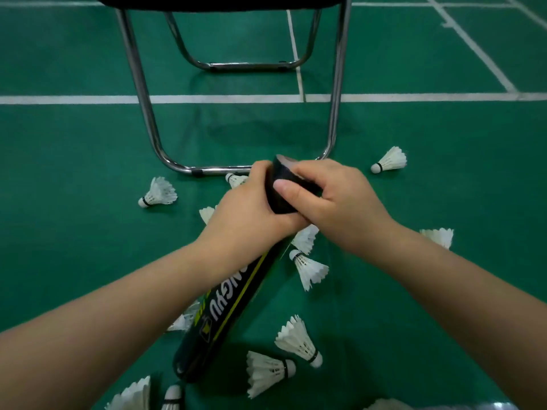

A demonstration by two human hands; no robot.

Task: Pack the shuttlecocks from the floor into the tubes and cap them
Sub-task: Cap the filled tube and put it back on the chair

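Note:
A long black tube with yellow stripes and white lettering slants from the lower left up to the middle of the view. My left hand grips the tube just below its top end. My right hand grips the black cap at that top end, thumb across its side. Several white feather shuttlecocks lie on the green floor around the tube, among them one at the left, one at the right and one below my hands. Whether the cap is seated on the tube is hidden by my fingers.
A folding chair with a chrome tube frame stands just beyond my hands, its front floor bar close to them. White court lines cross the green floor. More shuttlecocks lie at the bottom edge.

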